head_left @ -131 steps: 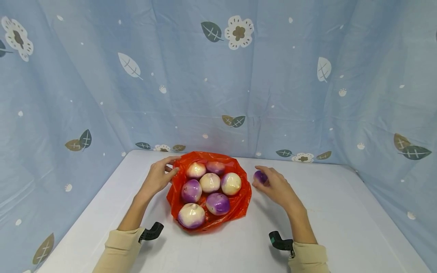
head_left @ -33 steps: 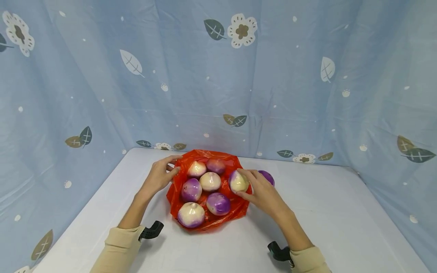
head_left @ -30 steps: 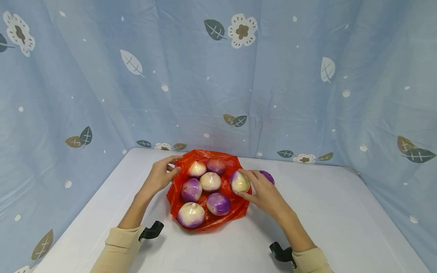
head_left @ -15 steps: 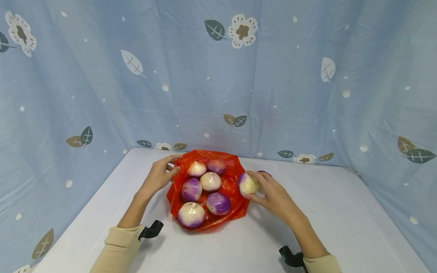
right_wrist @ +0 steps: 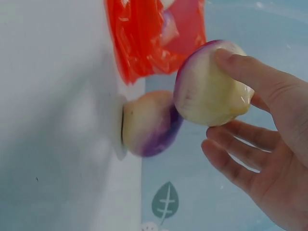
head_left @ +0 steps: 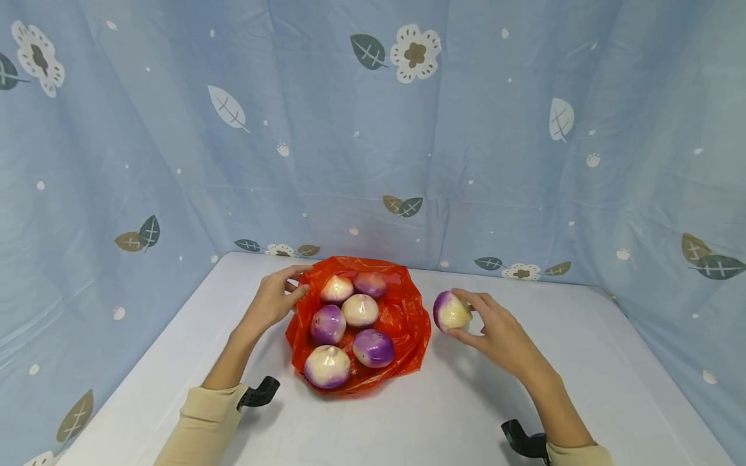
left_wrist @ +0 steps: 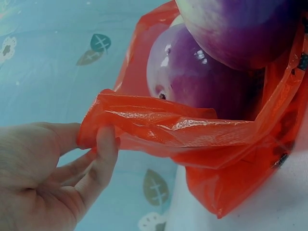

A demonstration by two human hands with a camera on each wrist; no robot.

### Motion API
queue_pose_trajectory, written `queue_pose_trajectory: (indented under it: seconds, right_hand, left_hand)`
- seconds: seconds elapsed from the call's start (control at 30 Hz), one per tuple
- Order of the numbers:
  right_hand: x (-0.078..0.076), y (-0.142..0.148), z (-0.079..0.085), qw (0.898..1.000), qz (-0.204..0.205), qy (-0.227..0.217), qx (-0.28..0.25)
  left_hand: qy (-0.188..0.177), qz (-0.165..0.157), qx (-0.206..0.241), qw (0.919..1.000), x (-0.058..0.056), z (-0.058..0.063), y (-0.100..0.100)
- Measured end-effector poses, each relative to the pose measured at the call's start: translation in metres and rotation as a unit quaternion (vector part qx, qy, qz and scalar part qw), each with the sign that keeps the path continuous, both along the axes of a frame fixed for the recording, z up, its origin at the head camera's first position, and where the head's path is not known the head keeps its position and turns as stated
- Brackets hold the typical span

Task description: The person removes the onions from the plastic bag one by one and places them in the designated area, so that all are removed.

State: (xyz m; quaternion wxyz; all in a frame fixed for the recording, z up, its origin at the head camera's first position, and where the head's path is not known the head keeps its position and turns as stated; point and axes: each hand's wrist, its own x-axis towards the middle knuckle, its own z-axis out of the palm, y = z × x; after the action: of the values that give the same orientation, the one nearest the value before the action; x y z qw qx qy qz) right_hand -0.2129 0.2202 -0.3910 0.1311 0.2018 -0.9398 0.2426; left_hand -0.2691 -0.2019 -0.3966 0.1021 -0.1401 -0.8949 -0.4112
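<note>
My left hand (head_left: 271,303) pinches the left rim of a red plastic bag (head_left: 409,327) between thumb and fingers; the left wrist view shows the plastic folded over at the fingertips. Several glossy purple-and-white turnips (head_left: 373,348) lie inside the open bag. To the right of the bag, my right hand (head_left: 504,336) holds another turnip (head_left: 452,312) above the table, thumb on one side and fingers on the other. A further turnip (right_wrist: 150,124) rests on the table beyond it, seen in the right wrist view and mostly hidden in the head view.
The white table (head_left: 583,375) reaches back to a blue curtain (head_left: 326,129) printed with leaves and flowers, which also hangs along both sides. A black camera mount (head_left: 259,393) sticks out from the left wrist, and another mount (head_left: 523,441) from the right.
My right hand has let go of a turnip on the table, taken another from the bag's right side and carried it rightward out of the bag. The left hand stays at the rim.
</note>
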Motion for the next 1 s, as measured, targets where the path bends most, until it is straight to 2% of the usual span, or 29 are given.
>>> queue_pose_trajectory:
  seconds: [0.27,1.0]
  right_hand:
    - [-0.003,0.017,-0.001,1.000,-0.006,-0.005,-0.004]
    - [-0.009,0.047,-0.003,0.999,-0.032,-0.008,0.005]
  left_hand:
    - [0.006,-0.009,0.010,0.9999,0.000,-0.003,-0.001]
    - [-0.001,-0.002,0.001,1.0000,-0.001,0.000,-0.003]
